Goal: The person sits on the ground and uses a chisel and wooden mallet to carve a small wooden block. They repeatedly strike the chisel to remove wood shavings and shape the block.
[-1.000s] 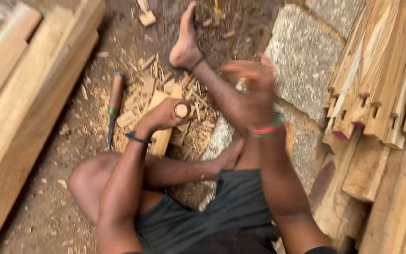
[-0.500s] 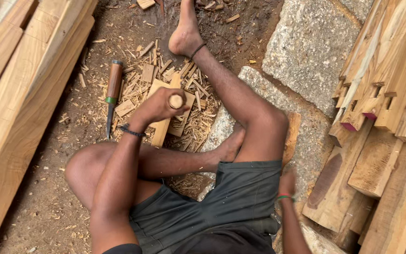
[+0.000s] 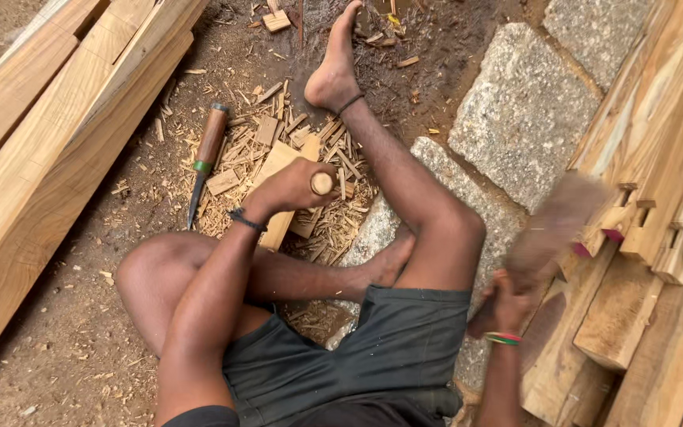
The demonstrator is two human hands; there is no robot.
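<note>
From the head camera, the person sits on the dirt with one leg folded and the other stretched out. The left hand [image 3: 290, 188] is closed in a fist around a chisel handle [image 3: 322, 183], whose round pale butt end shows just past the fingers. Under that hand lies a flat wooden block [image 3: 277, 229], resting on a spread of wood chips [image 3: 333, 158] (the blade itself is hidden by the hand, so I cannot tell whether it touches the block).

The right hand [image 3: 506, 304] is down at the person's right side, curled tight around the handle of a wooden mallet [image 3: 551, 229], whose head is blurred and held up near a stack of notched timber [image 3: 658, 213].

A second chisel [image 3: 204, 158], with a brown handle and a green band, lies on the ground just left of the chips. Long planks [image 3: 49, 134] lie further left, and granite blocks [image 3: 519, 111] sit beside the bent knee.
</note>
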